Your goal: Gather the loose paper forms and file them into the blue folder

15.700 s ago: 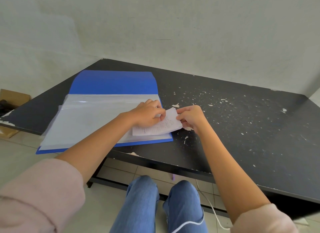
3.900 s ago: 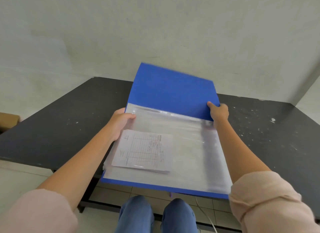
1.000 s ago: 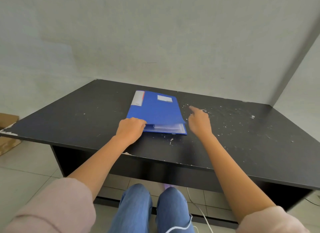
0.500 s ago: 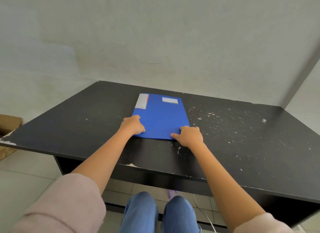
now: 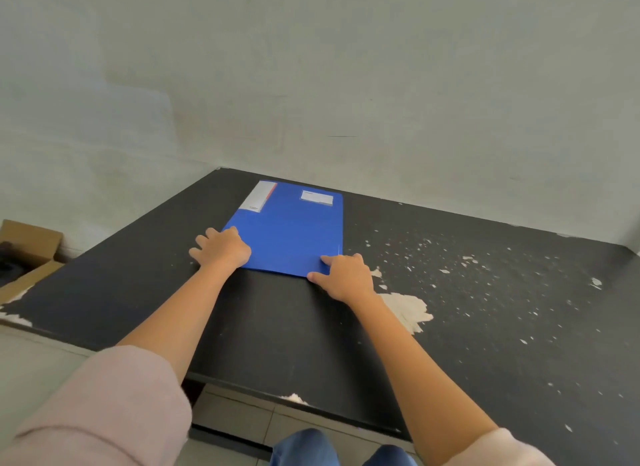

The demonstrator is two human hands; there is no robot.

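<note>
The blue folder (image 5: 294, 233) lies closed and flat on the black table (image 5: 270, 330), with a white label and a grey spine strip at its far end. No loose paper forms are in sight. My left hand (image 5: 221, 249) rests flat on the folder's near left corner, fingers spread, partly on the table. My right hand (image 5: 346, 275) is at the near right corner, index finger on the cover and thumb against the near edge.
The table top is chipped, with a large pale patch (image 5: 405, 308) just right of my right wrist and many flecks further right. An open cardboard box (image 5: 27, 243) stands on the floor at the left. A grey wall runs behind the table.
The folder went from open with a form in its sleeve to closed on the table. In the last second my right hand came onto its near right corner, and the folder now lies further from me.
</note>
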